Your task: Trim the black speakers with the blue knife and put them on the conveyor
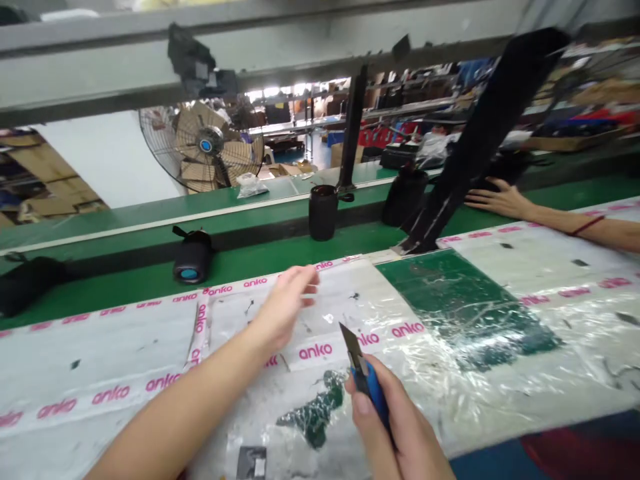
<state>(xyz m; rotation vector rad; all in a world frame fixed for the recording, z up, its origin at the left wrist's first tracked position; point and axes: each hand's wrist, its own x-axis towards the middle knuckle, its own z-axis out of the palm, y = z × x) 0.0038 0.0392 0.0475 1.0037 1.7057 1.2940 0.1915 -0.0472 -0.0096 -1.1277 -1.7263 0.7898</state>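
My right hand [395, 420] grips a blue and black utility knife [371, 387] in the lower middle, its blade out and pointing up and to the left. My left hand [287, 307] hovers over the plastic-covered worktop [280, 400], palm turned right, with bent fingers slightly apart and nothing visible in them. Beyond it stands a black cylindrical speaker [323, 215] on the green conveyor belt [260, 243]. Another dark speaker [193, 259] with a blue end lies left of that. A small black square with a white patch [251, 462] rests at the near edge.
At far left lies a black item [27, 283]. A slanted black post [480, 140] rises on the right, beside a black pouch-like object [404, 197]. A co-worker's hand [503, 200] reaches onto the belt there. A metal beam [300, 40] crosses overhead; a fan [203, 147] stands behind.
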